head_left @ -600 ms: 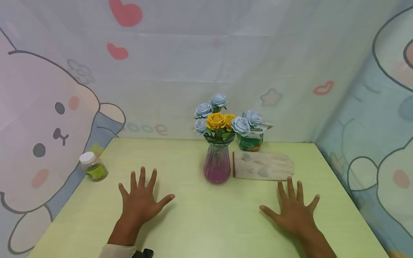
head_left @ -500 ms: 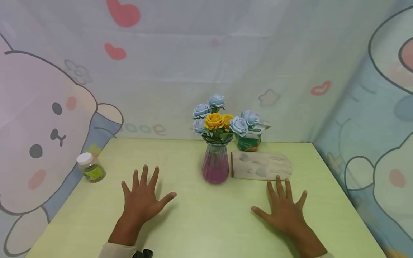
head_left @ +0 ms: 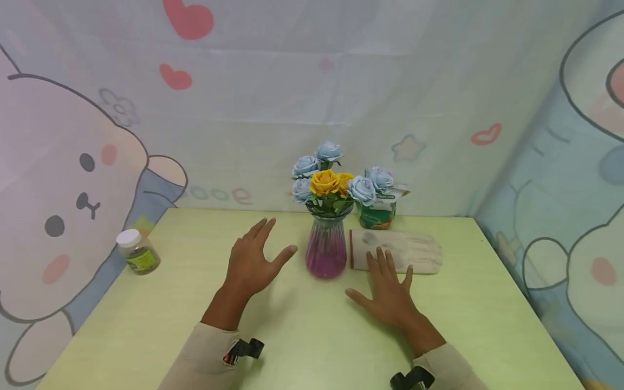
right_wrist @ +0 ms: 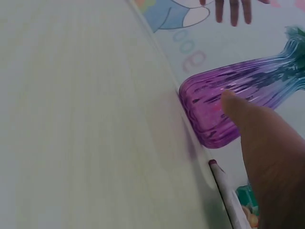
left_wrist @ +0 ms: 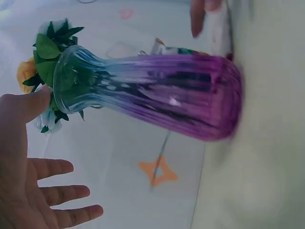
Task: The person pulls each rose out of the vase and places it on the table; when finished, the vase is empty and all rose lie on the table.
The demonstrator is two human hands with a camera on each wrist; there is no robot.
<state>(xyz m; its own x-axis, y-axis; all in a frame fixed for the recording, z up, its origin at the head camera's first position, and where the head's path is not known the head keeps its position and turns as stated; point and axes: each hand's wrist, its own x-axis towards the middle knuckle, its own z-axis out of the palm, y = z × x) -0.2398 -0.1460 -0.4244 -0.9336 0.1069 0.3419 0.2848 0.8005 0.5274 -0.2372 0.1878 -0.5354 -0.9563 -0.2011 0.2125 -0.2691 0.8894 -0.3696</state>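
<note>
A ribbed glass vase (head_left: pixel 327 249), clear at the neck and purple below, stands upright on the table, holding blue and yellow artificial roses (head_left: pixel 325 183). To its left is my left hand (head_left: pixel 253 262), raised with fingers extended and thumb spread toward the vase. My right hand (head_left: pixel 390 292) lies lower, in front and to the right of the vase, its fingers spread and overlapping the near edge of a folded cream glove (head_left: pixel 414 252) in the head view. Both wrist views show the vase (left_wrist: pixel 162 95) near the thumb, and neither hand holds anything.
At the table's left edge stands a jar (head_left: pixel 138 253) with a white lid and green label. A green packet (head_left: pixel 377 214) is behind the glove, partly hidden by roses. A printed cloth (head_left: pixel 263 97) hangs behind the pale green table (head_left: pixel 302 346).
My left hand has moved forward and right toward the vase, turning partly sideways. The right hand has shifted left and slightly forward, closer to the vase. The objects stay in place.
</note>
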